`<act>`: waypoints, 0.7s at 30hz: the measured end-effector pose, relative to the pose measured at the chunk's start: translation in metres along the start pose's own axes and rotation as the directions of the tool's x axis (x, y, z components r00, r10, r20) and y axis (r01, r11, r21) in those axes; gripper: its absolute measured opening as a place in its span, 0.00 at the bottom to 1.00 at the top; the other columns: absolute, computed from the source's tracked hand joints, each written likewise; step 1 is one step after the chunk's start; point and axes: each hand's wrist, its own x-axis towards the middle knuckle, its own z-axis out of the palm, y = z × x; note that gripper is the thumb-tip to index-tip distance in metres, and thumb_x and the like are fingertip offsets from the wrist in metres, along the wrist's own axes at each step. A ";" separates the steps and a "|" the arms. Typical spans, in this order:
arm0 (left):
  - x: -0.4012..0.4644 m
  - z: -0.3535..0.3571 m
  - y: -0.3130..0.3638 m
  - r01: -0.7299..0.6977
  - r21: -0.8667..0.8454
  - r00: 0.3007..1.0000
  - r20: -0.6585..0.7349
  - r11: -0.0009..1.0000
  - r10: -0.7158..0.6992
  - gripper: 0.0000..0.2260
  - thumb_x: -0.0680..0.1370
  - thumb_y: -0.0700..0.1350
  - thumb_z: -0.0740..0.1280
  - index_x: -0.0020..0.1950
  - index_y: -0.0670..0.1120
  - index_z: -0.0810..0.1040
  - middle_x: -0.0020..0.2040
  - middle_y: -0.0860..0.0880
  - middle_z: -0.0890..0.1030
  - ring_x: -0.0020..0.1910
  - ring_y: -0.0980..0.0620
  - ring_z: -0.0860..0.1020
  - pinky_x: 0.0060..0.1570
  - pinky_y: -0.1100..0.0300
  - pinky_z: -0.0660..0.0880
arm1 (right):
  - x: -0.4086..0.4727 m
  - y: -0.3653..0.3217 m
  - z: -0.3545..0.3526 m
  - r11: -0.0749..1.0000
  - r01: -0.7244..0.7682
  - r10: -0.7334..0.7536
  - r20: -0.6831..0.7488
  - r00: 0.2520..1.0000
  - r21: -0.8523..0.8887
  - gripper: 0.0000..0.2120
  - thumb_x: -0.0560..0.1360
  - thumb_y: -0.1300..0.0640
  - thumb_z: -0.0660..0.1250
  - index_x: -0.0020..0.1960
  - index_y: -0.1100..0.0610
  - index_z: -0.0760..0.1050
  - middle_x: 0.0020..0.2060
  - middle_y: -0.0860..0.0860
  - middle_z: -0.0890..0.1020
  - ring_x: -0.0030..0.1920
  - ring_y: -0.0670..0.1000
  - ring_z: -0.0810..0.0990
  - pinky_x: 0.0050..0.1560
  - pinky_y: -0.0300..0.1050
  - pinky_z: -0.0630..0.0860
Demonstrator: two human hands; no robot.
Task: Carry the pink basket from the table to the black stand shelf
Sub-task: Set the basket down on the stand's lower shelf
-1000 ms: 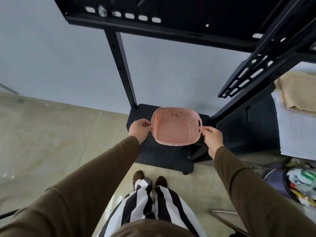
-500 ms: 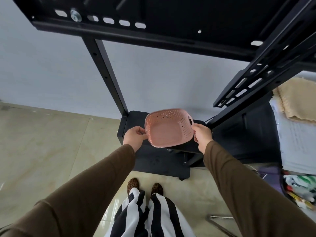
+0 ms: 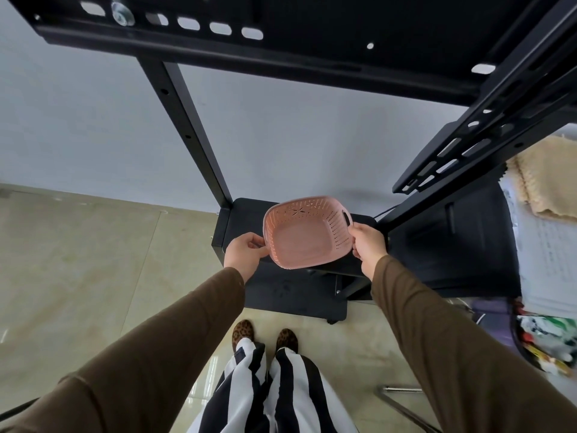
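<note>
**Pink basket held over the low black shelf**

You hold the pink basket between both hands, just above the black stand shelf near the floor. Your left hand closes on the basket's left rim, fingers curled round the edge. Your right hand grips the right rim just below the slot handle, thumb on the inner side. The basket tilts toward you, its open side facing up at the camera and its solid bottom and perforated walls in plain sight. Whether its near edge touches the shelf you cannot tell.

A black upright post rises from the far left corner of the shelf to a slotted black crossbar overhead. To the right, a slotted bracket slopes down past a cream cloth. Your striped trousers and patterned shoes stand on the pale tiled floor just near of the stand's base.
</note>
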 end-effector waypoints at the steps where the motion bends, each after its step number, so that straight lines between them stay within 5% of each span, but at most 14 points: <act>1: 0.000 0.000 -0.001 0.004 -0.003 1.000 0.003 1.000 -0.004 0.04 0.78 0.43 0.75 0.45 0.47 0.82 0.41 0.48 0.81 0.40 0.50 0.78 0.49 0.55 0.81 | 0.001 0.002 0.000 1.000 0.008 -0.008 0.001 1.000 -0.009 0.08 0.80 0.62 0.63 0.50 0.57 0.82 0.30 0.48 0.73 0.29 0.47 0.67 0.29 0.41 0.63; 5: -0.001 0.001 -0.006 0.023 -0.021 1.000 0.011 1.000 -0.023 0.04 0.78 0.46 0.75 0.49 0.46 0.83 0.44 0.47 0.83 0.43 0.48 0.81 0.51 0.53 0.82 | 0.008 0.003 -0.003 0.997 0.072 -0.072 0.019 0.997 -0.038 0.08 0.79 0.61 0.65 0.56 0.53 0.79 0.37 0.46 0.74 0.35 0.45 0.69 0.36 0.38 0.66; 11: -0.004 0.002 -0.010 0.056 -0.070 0.998 -0.020 0.996 -0.057 0.07 0.79 0.47 0.75 0.54 0.47 0.81 0.45 0.48 0.81 0.43 0.49 0.79 0.52 0.51 0.83 | 0.014 -0.003 -0.008 0.972 0.159 -0.169 -0.046 0.984 -0.171 0.17 0.78 0.61 0.68 0.66 0.60 0.80 0.60 0.53 0.83 0.57 0.52 0.79 0.61 0.46 0.74; 16: -0.004 0.005 -0.006 0.060 -0.094 0.998 -0.025 0.994 -0.063 0.08 0.79 0.47 0.74 0.56 0.46 0.81 0.48 0.46 0.83 0.46 0.46 0.81 0.54 0.51 0.83 | 0.020 -0.003 -0.010 0.950 0.173 -0.193 -0.055 0.980 -0.260 0.14 0.76 0.60 0.69 0.61 0.58 0.83 0.58 0.52 0.85 0.56 0.52 0.81 0.61 0.50 0.76; 21: -0.002 0.008 -0.002 0.052 -0.102 0.998 -0.032 0.993 -0.056 0.05 0.80 0.46 0.73 0.54 0.46 0.83 0.47 0.46 0.84 0.46 0.47 0.81 0.53 0.52 0.83 | 0.023 -0.002 -0.008 0.938 0.173 -0.191 -0.030 0.981 -0.300 0.12 0.77 0.59 0.69 0.59 0.59 0.84 0.53 0.51 0.85 0.50 0.51 0.79 0.51 0.42 0.73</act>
